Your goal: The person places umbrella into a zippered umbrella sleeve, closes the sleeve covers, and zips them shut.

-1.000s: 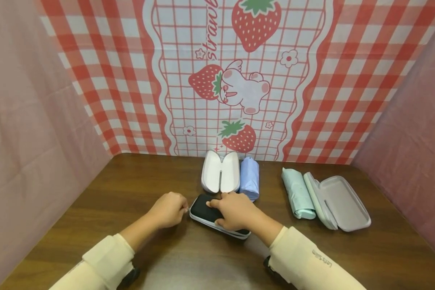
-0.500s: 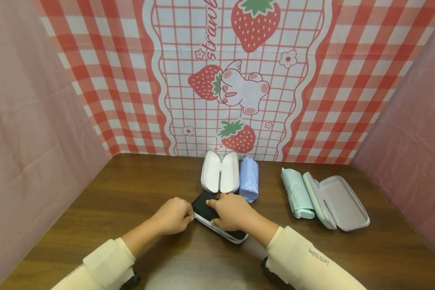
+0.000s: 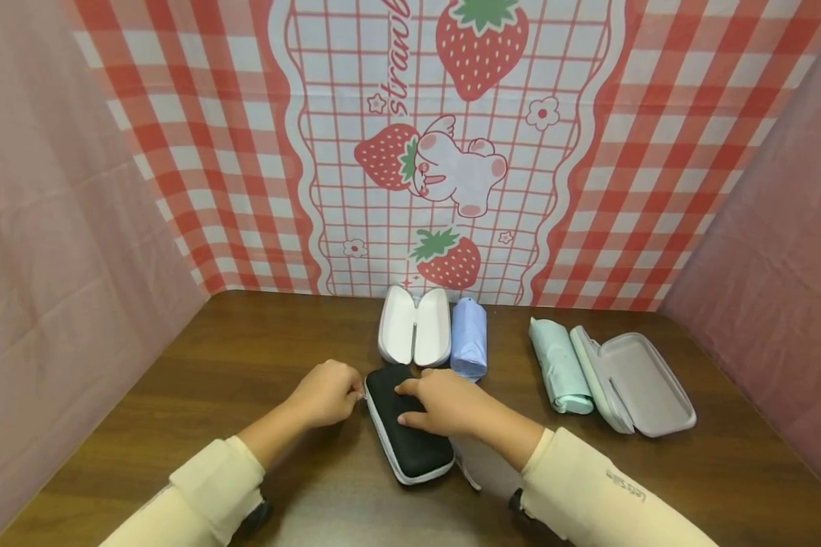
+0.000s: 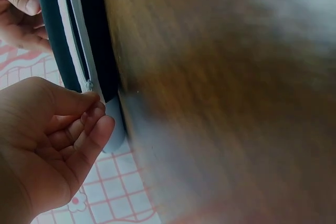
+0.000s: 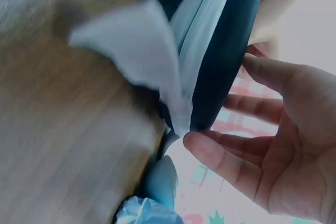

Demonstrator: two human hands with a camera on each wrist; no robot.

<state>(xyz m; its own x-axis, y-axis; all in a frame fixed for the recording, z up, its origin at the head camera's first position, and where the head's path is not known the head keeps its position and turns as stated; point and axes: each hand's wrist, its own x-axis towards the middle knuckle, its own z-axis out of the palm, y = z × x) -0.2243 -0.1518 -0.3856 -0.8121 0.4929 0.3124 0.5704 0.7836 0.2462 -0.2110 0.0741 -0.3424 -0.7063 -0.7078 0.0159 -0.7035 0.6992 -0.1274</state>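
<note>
A black zip case (image 3: 410,425) with a white zipper lies at a slant on the wooden table. At its far left corner my left hand (image 3: 328,391) pinches the small zipper pull (image 4: 89,85) between thumb and fingers. In the left wrist view the white zipper tapes (image 4: 68,30) part above the pull, with a dark gap between them. My right hand (image 3: 445,403) grips the case from above and the right, thumb and index finger on its top. A whitish fabric flap (image 5: 131,43) sticks out from the case's right side, blurred in the right wrist view.
Behind the black case stands an open white case (image 3: 413,327), with a blue wrapped roll (image 3: 468,338) beside it. Farther right lie a mint wrapped bundle (image 3: 561,365) and an open grey-lined case (image 3: 646,387). A strawberry-print cloth (image 3: 445,152) hangs along the table's back edge.
The black case has turned, its near end swinging toward me so it lies more lengthwise. My left hand has moved right to its corner. The whitish flap now shows at its right.
</note>
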